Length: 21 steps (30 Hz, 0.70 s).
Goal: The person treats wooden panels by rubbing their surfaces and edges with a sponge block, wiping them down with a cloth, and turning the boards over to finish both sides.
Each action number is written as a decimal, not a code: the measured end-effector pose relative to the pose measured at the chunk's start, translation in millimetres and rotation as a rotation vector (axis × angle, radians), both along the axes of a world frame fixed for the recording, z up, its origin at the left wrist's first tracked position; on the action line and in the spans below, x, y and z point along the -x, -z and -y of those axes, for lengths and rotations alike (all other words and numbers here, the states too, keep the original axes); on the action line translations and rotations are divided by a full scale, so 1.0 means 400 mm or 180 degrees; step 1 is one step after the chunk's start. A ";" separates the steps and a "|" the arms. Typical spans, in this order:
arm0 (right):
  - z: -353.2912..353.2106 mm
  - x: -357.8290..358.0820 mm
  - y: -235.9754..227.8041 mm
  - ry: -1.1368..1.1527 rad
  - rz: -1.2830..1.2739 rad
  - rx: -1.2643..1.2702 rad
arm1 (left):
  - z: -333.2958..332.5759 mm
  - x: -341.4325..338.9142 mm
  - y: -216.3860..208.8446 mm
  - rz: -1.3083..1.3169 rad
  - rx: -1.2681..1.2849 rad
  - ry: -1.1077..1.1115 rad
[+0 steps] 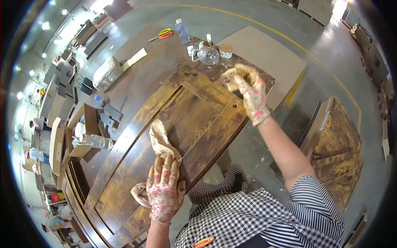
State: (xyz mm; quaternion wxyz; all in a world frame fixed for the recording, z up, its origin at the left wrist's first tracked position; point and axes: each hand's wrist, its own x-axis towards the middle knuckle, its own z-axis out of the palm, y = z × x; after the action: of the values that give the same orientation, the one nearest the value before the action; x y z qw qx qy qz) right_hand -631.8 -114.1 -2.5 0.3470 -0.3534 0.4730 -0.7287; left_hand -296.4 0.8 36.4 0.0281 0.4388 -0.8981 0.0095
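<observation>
A brown wooden panel (pixel 202 103) with a framed face lies slantwise across the work table. My left hand (pixel 165 188), in a stained white glove with pink dots, rests with fingers stretched out over a crumpled cream cloth (pixel 159 134) on the panel. More of the cloth shows left of the palm; how it runs beneath is hidden. Above the panel's far right corner, my right hand (pixel 253 93), gloved alike, pinches a small brown-stained pad (pixel 228 79) between thumb and fingers. Just beyond that hand stands an open tub (pixel 226 51).
At the table's far edge stand a clear jug (pixel 208 56), a bottle (pixel 182 31) and scissors (pixel 161 35). A wrapped bundle (pixel 108 73) lies left of them. Nearer left is a cardboard box (pixel 84 124) with a bottle (pixel 97 141). Another wooden panel (pixel 337 149) leans at right.
</observation>
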 end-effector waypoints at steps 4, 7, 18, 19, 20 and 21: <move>-0.003 -0.002 0.053 0.0230 0.0363 0.0268 | 0.103 0.129 -0.016 -0.0230 -0.0620 0.0505; 0.003 0.003 0.071 0.0200 0.0409 0.0508 | 0.215 0.297 0.020 0.0114 -0.0393 0.1070; 0.005 0.019 0.103 0.0146 -0.0167 0.0470 | -0.035 -0.035 0.043 -0.0299 -0.0466 -0.0547; 0.006 0.023 0.106 0.0122 -0.0238 0.0475 | -0.099 -0.117 0.041 -0.0049 -0.0641 -0.1237; 0.009 0.026 0.108 0.0167 -0.0206 0.0396 | -0.139 -0.204 0.055 -0.0391 -0.0525 -0.1465; 0.013 0.029 0.108 0.0183 -0.0188 0.0362 | -0.202 -0.294 0.064 0.0125 -0.0983 -0.2419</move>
State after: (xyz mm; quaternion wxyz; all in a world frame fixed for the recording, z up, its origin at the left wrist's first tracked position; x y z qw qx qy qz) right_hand -643.2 -119.3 -45.8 0.2912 -0.3802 0.4507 -0.7533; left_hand -178.7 81.7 10.7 -0.0608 0.7381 -0.6634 -0.1073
